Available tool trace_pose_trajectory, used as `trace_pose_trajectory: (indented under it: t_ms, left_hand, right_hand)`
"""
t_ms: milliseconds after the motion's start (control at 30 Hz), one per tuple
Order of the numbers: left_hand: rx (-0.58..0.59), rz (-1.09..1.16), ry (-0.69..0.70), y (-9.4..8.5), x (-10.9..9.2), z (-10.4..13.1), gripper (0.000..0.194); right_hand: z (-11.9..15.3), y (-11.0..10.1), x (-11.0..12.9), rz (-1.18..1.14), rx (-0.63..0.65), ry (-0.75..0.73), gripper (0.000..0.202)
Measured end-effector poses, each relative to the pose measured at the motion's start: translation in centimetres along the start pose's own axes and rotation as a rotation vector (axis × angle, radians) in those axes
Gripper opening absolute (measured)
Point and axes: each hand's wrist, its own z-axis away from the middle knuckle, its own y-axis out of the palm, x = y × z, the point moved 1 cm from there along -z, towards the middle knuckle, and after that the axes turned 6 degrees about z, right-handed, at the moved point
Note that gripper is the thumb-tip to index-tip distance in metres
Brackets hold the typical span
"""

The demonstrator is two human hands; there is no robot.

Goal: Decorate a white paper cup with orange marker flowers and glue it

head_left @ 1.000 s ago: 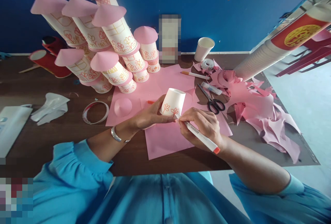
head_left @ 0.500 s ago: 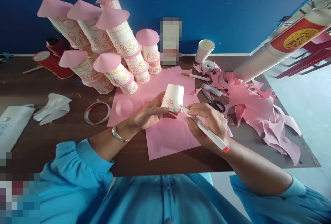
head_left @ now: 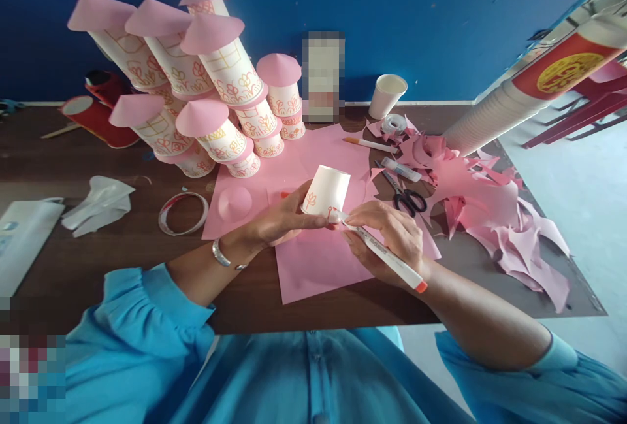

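My left hand [head_left: 287, 218] is closed around a small white paper cup [head_left: 328, 187], which tilts above the pink paper [head_left: 323, 264]. Orange-red flower drawings show on the cup's side near my thumb. In my right hand [head_left: 389, 234] is a white marker [head_left: 386, 255] with an orange-red end; its tip meets the cup's side low down, beside a freshly drawn stem. Part of the cup's lower edge is hidden by my left thumb and fingers. An orange marker end or cap [head_left: 285, 195] peeks out behind my left hand.
Decorated cup towers with pink cone roofs [head_left: 213, 35] stand at the back left. A tape roll [head_left: 183, 213] lies left of the paper. Scissors [head_left: 409, 202], another marker [head_left: 371, 144], a glue tube [head_left: 400, 169] and pink scraps [head_left: 490, 202] lie right. A stack of cups [head_left: 504, 117] leans at far right.
The cup has turned and tilted in my left hand, so the earlier flower sits further left. My right hand with the marker has shifted slightly left and down.
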Motion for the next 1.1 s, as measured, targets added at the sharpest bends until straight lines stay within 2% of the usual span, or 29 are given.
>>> trace_pose_trajectory:
  t_ms: [67, 267, 733, 1100]
  left_hand:
    - [0.005, -0.008, 0.002, 0.16, -0.12, 0.03, 0.054]
    - [0.006, 0.016, -0.008, 0.07, -0.06, -0.01, 0.062]
    - [0.035, -0.03, 0.021, -0.33, 0.27, -0.29, 0.065]
    - [-0.023, -0.095, -0.018, -0.17, 0.23, -0.16, 0.07]
  right_hand:
    - [-0.03, -0.03, -0.01, 0.009, 0.006, 0.004, 0.014]
    - [-0.03, 0.2, 0.06, 0.01, 0.02, -0.013, 0.014]
    - [-0.3, 0.18, 0.17, 0.034, 0.054, -0.012, 0.015]
    - [-0.05, 0.47, 0.23, -0.002, 0.045, -0.017, 0.018]
